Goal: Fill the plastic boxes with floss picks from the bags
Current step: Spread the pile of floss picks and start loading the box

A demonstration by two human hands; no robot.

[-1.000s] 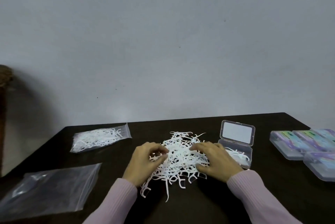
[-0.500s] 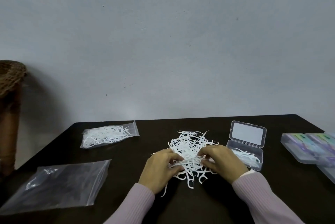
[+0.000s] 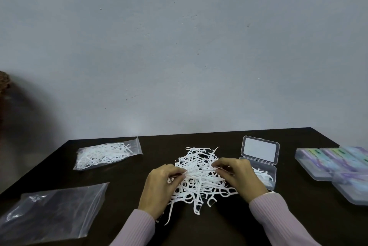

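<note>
On the table [image 3: 229, 231], a floss pick pile [image 3: 201, 178] sits centre; open box [image 3: 260, 168] right of it, closed boxes [image 3: 336, 168] farther right, two bags [image 3: 108, 153] left.

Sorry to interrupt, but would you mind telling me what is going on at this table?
A person is sorting a loose pile of floss picks on the dark table. Both the left hand and the right hand pinch a small bundle of picks above the pile. An open plastic box at the right holds only a few picks. A full bag and an empty bag lie at the left.
</note>
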